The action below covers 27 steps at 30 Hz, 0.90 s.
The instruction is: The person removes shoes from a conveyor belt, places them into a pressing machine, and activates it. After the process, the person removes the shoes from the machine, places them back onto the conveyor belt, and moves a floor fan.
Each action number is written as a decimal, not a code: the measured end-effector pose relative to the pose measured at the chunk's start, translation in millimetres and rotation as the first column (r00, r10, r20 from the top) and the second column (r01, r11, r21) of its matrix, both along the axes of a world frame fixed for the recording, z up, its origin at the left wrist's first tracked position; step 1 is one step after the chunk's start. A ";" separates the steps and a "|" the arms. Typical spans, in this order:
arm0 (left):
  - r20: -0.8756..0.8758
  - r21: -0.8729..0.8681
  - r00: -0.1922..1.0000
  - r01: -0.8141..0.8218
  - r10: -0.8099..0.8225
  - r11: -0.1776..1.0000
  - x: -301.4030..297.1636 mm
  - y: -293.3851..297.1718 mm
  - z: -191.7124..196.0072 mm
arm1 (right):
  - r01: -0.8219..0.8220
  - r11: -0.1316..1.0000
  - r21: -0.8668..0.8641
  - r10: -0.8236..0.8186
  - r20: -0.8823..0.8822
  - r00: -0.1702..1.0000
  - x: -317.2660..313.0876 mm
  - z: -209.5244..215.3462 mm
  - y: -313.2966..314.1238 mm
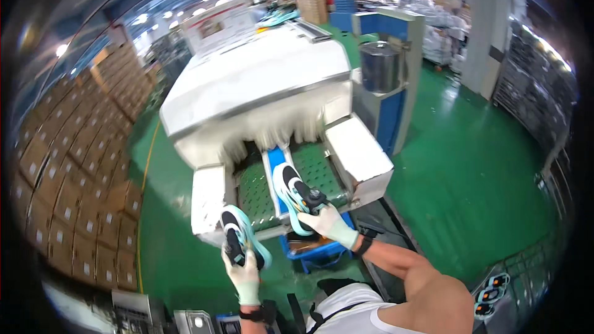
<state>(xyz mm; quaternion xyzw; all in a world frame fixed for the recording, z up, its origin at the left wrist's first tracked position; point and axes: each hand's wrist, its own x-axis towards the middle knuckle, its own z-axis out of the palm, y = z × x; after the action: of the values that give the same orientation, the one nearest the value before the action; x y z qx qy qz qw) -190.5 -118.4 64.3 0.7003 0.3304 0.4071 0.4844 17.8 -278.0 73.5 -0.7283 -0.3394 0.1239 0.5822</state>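
We noted the working edges first. The white tunnel housing [260, 83] stood directly ahead, its mouth hung with a pale fringe [306, 128]. Below the fringe ran two lanes of dimpled green conveyor belt [255, 193], parted by a blue strip [276, 158] between pale rails. A white side block [359, 154] bounded the lanes on the right, and a second flanked them on the left. Dark openings showed beneath the fringe, above the belt. A blue bin [315, 256] sat under the front edge, close below the hands. To the right, a broad stretch of green floor [455, 154] lay between the machine and a rack [535, 80]; on the left, a narrower strip separated the machine from stacked cartons [77, 210].

We found the left hand [242, 270], gloved, with its fingers closed on the heel end of the left sneaker [231, 226], just off the front corner of the left block. The right hand [328, 222], also gloved, gripped the right sneaker [288, 179] near its heel — over the blue strip and inner belt edge; contact there we could not tell.

Both toes pointed toward the tunnel. Each long axis slanted from toe at upper left to heel at lower right — both shoes rolled sideways, aqua soles facing one another.
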 end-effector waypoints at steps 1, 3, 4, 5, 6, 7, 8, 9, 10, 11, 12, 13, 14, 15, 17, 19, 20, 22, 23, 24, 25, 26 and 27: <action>-0.028 0.073 0.999 0.024 -0.022 0.997 32.9 19.3 3.5 | 0.172 0.983 -0.070 -0.141 0.321 0.937 31.1 -20.8 8.8; -0.099 0.234 0.995 0.034 -0.011 0.972 78.3 72.1 -20.9 | 0.211 0.951 -0.227 -0.227 -0.046 0.973 57.7 -4.8 33.6; -0.154 0.191 0.987 0.067 -0.038 0.979 100.4 88.2 -36.1 | 0.305 0.886 -0.349 -0.267 0.154 0.951 69.4 -10.7 46.8; -0.209 0.150 0.976 0.091 -0.058 0.984 120.9 102.3 -50.6 | 0.401 0.799 -0.448 -0.260 0.345 0.902 83.3 -24.8 62.7; -0.266 0.362 0.964 0.113 -0.013 0.925 136.5 117.6 -63.9 | 0.437 0.712 -0.550 -0.250 0.384 0.889 89.7 -39.7 77.3; -0.211 0.381 0.977 0.062 0.021 0.922 159.8 114.7 -64.4 | 0.400 0.761 -0.510 -0.340 0.211 0.916 107.5 -35.6 82.6; -0.130 0.275 0.985 0.144 -0.112 0.950 182.8 114.5 -67.1 | 0.475 0.722 -0.504 -0.389 0.273 0.880 124.6 -47.5 85.3; -0.034 0.171 0.974 0.227 -0.225 0.959 203.9 119.3 -66.1 | 0.542 0.681 -0.492 -0.425 0.337 0.840 139.9 -56.7 90.0; -0.131 0.230 0.979 0.180 -0.153 0.956 200.1 133.6 -61.5 | 0.493 0.702 -0.515 -0.404 0.282 0.870 139.7 -56.5 110.9; -0.266 0.255 0.960 0.154 -0.084 0.955 196.3 151.8 -62.3 | 0.451 0.721 -0.526 -0.381 0.242 0.892 145.6 -47.0 124.1; -0.200 0.170 0.968 0.185 -0.150 0.968 200.1 147.0 -59.0 | 0.456 0.706 -0.542 -0.361 0.278 0.890 150.8 -46.7 127.2; -0.130 0.091 0.975 0.195 -0.182 0.977 191.9 147.4 -56.4 | 0.351 0.737 -0.577 -0.297 0.190 0.936 148.3 -36.1 129.8; -0.111 -0.056 0.970 0.210 -0.215 0.976 185.4 131.6 -53.6 | 0.512 0.721 -0.467 -0.339 0.406 0.848 145.4 -47.5 128.1; -0.359 0.283 0.931 0.184 -0.075 0.941 172.0 122.1 -52.3 | 0.630 0.710 -0.314 -0.372 0.593 0.714 139.7 -59.0 127.7; 0.014 0.021 0.978 0.209 -0.209 0.978 118.7 86.9 -52.1 | 0.386 0.921 0.060 -0.347 0.579 0.738 92.5 -34.5 121.7; -0.126 0.024 0.970 0.215 -0.210 0.976 42.0 52.2 -56.0 | 0.021 0.996 0.088 -0.063 0.514 0.856 31.1 -20.4 120.2; -0.199 -0.014 0.966 0.169 -0.168 0.986 -6.3 34.9 -70.5 | -0.221 0.971 0.094 0.168 0.391 0.905 -6.3 -22.9 125.7; -0.352 -0.278 0.933 -0.034 -0.069 0.960 -116.3 -14.9 -120.3 | -0.576 0.809 -0.118 0.587 0.153 0.795 -80.6 -68.6 131.2; -0.500 -0.211 0.863 -0.198 0.068 0.957 -180.1 -45.7 -158.5 | -0.712 0.667 -0.220 0.737 0.056 0.673 -116.4 -89.4 131.8; -0.584 -0.183 0.790 -0.351 0.185 0.919 -229.8 -79.5 -172.0 | -0.814 0.494 -0.305 0.844 -0.056 0.533 -140.6 -107.1 126.7; -0.668 -0.150 0.684 -0.510 0.293 0.847 -281.2 -123.8 -181.4 | -0.872 0.390 -0.296 0.896 -0.098 0.434 -166.7 -121.9 122.7; -0.687 0.038 0.537 -0.646 0.490 0.762 -342.3 -168.6 -211.8 | -0.868 0.307 -0.391 0.930 -0.071 0.361 -191.9 -138.7 118.0; -0.690 0.220 0.350 -0.732 0.634 0.644 -390.2 -224.1 -236.8 | -0.925 0.198 -0.324 0.900 -0.315 0.303 -216.6 -141.0 112.1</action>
<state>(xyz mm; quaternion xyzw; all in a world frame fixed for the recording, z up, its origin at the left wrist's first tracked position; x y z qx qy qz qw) -580.7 -342.5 -172.5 0.5634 0.7768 0.2422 0.1432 -198.8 -166.0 -67.6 -0.4941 -0.6474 0.5375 0.2187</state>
